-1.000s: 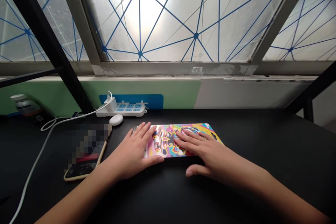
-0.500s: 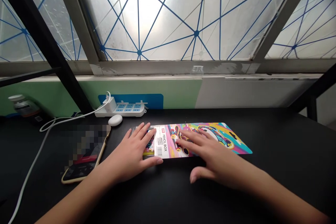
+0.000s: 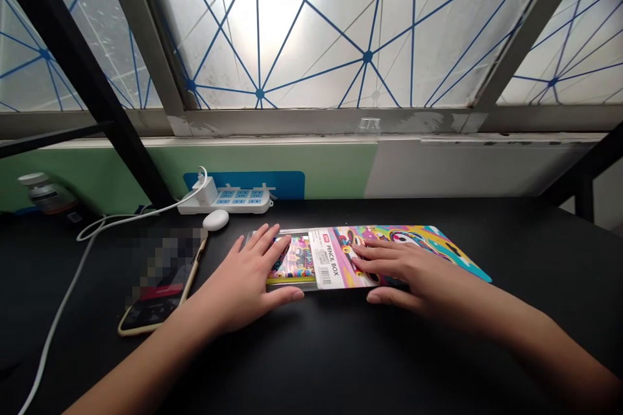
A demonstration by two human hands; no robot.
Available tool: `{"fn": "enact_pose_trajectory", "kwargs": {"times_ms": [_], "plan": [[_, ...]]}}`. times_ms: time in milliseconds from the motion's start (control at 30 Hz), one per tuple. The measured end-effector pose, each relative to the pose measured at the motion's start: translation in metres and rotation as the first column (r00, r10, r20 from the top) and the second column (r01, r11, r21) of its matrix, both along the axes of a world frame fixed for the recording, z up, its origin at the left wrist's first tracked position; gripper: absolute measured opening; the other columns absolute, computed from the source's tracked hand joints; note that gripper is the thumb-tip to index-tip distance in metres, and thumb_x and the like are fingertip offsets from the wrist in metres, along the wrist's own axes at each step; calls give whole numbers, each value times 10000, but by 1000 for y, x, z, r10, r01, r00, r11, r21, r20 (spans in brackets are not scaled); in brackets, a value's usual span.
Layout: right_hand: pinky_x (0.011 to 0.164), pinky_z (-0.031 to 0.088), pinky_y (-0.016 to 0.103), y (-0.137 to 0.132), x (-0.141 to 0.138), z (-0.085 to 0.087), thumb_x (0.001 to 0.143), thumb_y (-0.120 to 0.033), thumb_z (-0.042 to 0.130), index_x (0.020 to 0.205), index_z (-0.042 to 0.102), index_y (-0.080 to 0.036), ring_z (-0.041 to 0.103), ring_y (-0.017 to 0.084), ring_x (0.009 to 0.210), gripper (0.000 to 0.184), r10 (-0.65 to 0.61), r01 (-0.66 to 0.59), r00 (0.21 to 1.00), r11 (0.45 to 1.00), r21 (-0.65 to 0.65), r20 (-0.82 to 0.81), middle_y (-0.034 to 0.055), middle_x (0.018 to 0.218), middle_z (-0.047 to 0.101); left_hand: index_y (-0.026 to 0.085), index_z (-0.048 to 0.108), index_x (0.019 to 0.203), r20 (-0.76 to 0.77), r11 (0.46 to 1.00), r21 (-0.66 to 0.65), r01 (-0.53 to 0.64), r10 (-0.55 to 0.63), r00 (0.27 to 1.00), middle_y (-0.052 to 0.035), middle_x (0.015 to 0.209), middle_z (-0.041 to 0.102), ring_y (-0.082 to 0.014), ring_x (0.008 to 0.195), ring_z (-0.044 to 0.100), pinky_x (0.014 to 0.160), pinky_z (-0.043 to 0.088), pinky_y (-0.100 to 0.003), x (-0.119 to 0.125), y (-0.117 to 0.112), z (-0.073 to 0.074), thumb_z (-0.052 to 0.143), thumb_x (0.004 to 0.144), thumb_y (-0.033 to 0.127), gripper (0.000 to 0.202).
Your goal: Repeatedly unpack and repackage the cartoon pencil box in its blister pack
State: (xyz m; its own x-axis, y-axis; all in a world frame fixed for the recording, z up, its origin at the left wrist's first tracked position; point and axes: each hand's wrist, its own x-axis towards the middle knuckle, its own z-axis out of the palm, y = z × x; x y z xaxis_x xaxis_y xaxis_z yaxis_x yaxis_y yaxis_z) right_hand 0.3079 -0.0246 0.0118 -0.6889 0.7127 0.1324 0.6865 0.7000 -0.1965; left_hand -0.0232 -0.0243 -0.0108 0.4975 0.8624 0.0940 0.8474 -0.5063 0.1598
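A pencil box lies on the black table. Its bright printed lid (image 3: pixel 423 237) carries a white "PENCIL BOX" label (image 3: pixel 327 259) at its left end. The lid sits shifted to the right of the clear base (image 3: pixel 292 286), so part of the base shows. Inside that part are colourful printed contents (image 3: pixel 298 256), whose kind I cannot make out. My left hand (image 3: pixel 253 279) rests with fingers spread over the base's left end, hiding it. My right hand (image 3: pixel 409 272) lies with stretched fingers on the lid, its thumb near the front edge. Neither hand is wrapped around anything.
A phone (image 3: pixel 163 292) with blurred screen lies left of my left hand. Behind it are a white oval case (image 3: pixel 216 220), a power strip (image 3: pixel 228 202) and a white cable (image 3: pixel 58 318). A bottle (image 3: pixel 46 194) stands far left; window frames and the wall (image 3: pixel 341 168) border the back.
My right hand has moved right, and the lid has slid the same way, uncovering more of the base and its contents. My left hand has stayed at the left end.
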Motion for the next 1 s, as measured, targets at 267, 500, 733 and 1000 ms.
{"fn": "enact_pose_trajectory", "kwargs": {"times_ms": [267, 500, 733, 1000], "plan": [[1025, 486, 531, -5, -23, -6, 917, -419, 679, 1240, 681, -273, 600, 323, 1232, 355, 28, -11, 995, 985, 173, -101, 107, 1314, 677, 234, 408, 1526, -20, 995, 76, 70, -69, 997, -144, 1616, 353, -384, 1505, 263, 1153, 291, -644, 3, -3, 4, 558, 931, 624, 727], [970, 526, 479, -15, -49, -23, 919, -289, 659, 1041, 621, -231, 602, 286, 1180, 140, 23, 1, 959, 997, 83, -283, 136, 1272, 638, 221, 399, 1510, 38, 968, 133, 214, -220, 975, -129, 1571, 439, -336, 1444, 402, 1148, 365, -569, 21, -15, 6, 580, 977, 399, 589], [1071, 456, 548, -7, -43, -23, 928, -360, 653, 1222, 587, -209, 511, 320, 1326, 336, -51, 55, 987, 998, 25, -153, 162, 1426, 555, 181, 526, 1294, 132, 982, 74, 174, -183, 974, -153, 1496, 528, -296, 1401, 467, 1163, 338, -560, 23, -15, 4, 553, 996, 378, 358], [1183, 264, 640, 1, -32, -25, 937, -520, 616, 1567, 331, -302, 270, 347, 1504, 725, -38, 37, 998, 999, 39, 48, 90, 1635, 323, 253, 340, 1549, -34, 973, 143, 182, -179, 983, -112, 1599, 399, -337, 1463, 369, 1163, 318, -549, 24, -11, -4, 508, 988, 569, 666]]}}
